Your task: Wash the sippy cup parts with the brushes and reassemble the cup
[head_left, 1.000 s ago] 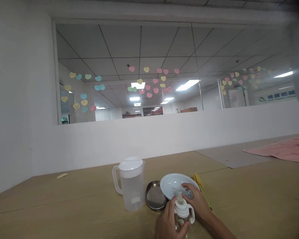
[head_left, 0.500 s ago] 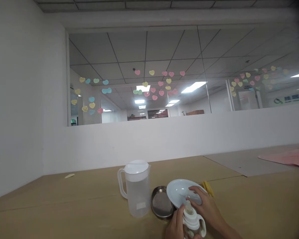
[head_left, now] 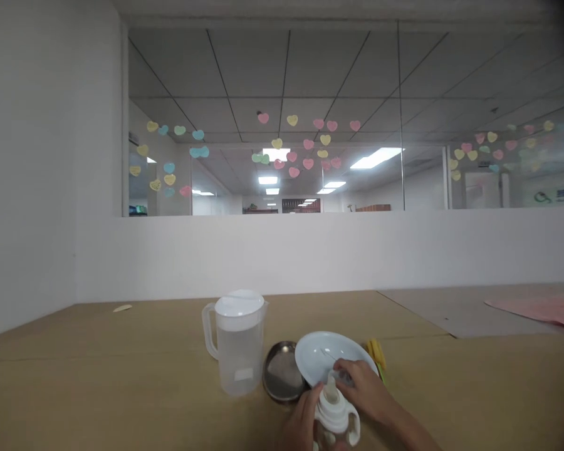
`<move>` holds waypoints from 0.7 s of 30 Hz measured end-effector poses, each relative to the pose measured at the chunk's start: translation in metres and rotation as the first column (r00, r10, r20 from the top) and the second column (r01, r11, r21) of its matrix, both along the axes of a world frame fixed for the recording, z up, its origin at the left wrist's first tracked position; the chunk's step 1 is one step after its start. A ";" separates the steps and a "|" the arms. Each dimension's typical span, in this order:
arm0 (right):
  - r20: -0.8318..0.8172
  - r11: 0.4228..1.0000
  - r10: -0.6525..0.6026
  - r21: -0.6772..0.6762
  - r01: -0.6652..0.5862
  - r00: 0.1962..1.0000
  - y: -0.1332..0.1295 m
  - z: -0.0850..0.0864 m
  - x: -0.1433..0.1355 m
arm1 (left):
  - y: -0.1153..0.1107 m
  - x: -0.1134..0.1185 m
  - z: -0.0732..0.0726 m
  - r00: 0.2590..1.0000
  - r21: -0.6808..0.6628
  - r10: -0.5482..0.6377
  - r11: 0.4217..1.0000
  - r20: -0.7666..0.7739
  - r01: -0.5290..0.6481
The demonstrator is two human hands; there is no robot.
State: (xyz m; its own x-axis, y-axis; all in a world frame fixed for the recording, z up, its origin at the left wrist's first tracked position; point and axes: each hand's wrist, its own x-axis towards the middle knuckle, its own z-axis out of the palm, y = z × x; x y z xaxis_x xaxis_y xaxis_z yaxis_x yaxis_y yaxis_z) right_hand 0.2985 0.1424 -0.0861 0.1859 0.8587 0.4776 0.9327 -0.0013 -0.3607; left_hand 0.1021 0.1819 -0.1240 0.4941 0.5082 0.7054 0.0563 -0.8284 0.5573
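My left hand [head_left: 302, 421] is closed around the side of a baby bottle [head_left: 333, 410] with a white collar, side handles and a clear teat on top. The bottle stands upright near the lower edge of the view, its bottom cut off. Just beyond it, my right hand [head_left: 364, 387] reaches over the near side of a white oval bowl [head_left: 313, 351]. Its fingers are closed on a clear plastic piece [head_left: 342, 376], mostly hidden by them, close beside the teat. The exact kind of this piece cannot be made out.
Left of the bowl lies a shallow metal dish [head_left: 282, 374], touching or nearly touching it. A lidded clear pitcher [head_left: 240, 351] of liquid stands further left. Behind the right hand is a yellow object [head_left: 376, 352]. A pink cloth [head_left: 540, 309] lies far right on the table [head_left: 122, 388].
The view has levelled and turned, so everything sits further left. My right hand's fingers, more spread before, have drawn together on the clear piece. My left hand stays on the bottle.
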 end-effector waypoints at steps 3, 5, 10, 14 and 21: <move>0.048 1.000 0.001 -0.026 0.000 0.999 -0.008 0.011 -0.002 | -0.010 -0.011 0.015 0.997 -0.021 -0.064 0.998 -0.050 0.063; 0.107 0.999 0.039 -0.019 -0.037 0.993 -0.012 0.018 -0.002 | -0.015 -0.015 0.025 0.992 -0.034 -0.087 0.996 -0.095 0.084; 0.173 0.999 0.019 -0.046 -0.011 0.985 -0.014 0.023 0.001 | -0.017 -0.014 0.035 0.976 -0.071 -0.136 0.990 -0.171 0.125; 0.174 0.998 0.022 -0.062 -0.011 0.984 -0.014 0.021 0.001 | -0.017 -0.014 0.037 0.972 -0.065 -0.144 0.989 -0.183 0.135; 0.211 0.997 -0.002 -0.079 0.019 0.977 -0.014 0.018 0.000 | -0.019 -0.014 0.038 0.970 -0.076 -0.138 0.989 -0.198 0.126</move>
State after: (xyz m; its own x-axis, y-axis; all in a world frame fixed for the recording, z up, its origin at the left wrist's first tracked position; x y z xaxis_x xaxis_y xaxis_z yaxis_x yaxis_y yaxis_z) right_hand 0.2985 0.1289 -0.0681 0.0973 0.8942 0.4370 0.9875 -0.0319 -0.1544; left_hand 0.0880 0.1633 -0.0863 0.6887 0.4689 0.5530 0.0655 -0.7998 0.5966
